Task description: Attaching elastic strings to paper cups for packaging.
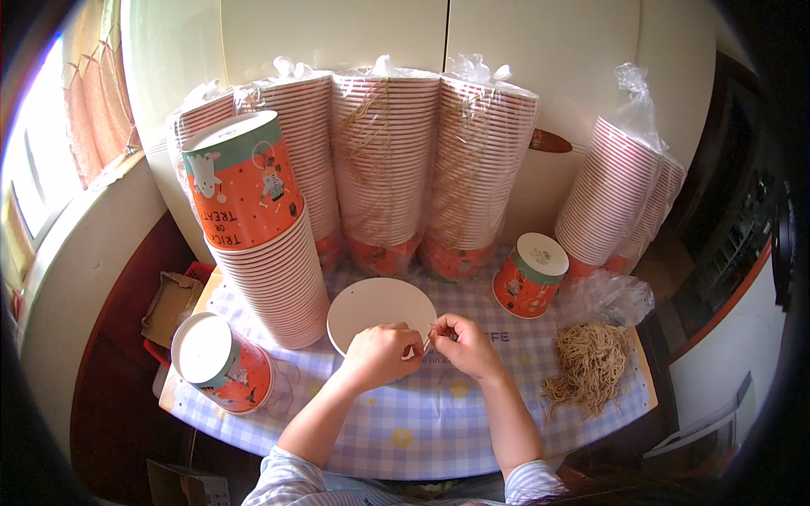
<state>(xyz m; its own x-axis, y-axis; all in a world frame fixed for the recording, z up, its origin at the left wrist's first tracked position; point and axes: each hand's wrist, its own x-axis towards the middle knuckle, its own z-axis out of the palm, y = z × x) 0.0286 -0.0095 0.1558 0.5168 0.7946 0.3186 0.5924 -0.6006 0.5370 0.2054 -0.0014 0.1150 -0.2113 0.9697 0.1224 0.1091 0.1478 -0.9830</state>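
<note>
My left hand [381,352] grips the near rim of an upturned white paper bucket [375,308] that shows its round base on the checked tablecloth. My right hand [466,344] pinches a thin piece of tan twine [430,341] right at that rim, fingertips almost touching the left hand. A loose heap of tan twine [591,364] lies to the right on the table.
An upturned orange bucket stack [261,232] stands at left, a single one [221,363] lies at the near left, another [530,275] stands behind right. Plastic-wrapped stacks [388,164] line the back wall, with one more stack [616,198] and a crumpled plastic bag [606,297] at right.
</note>
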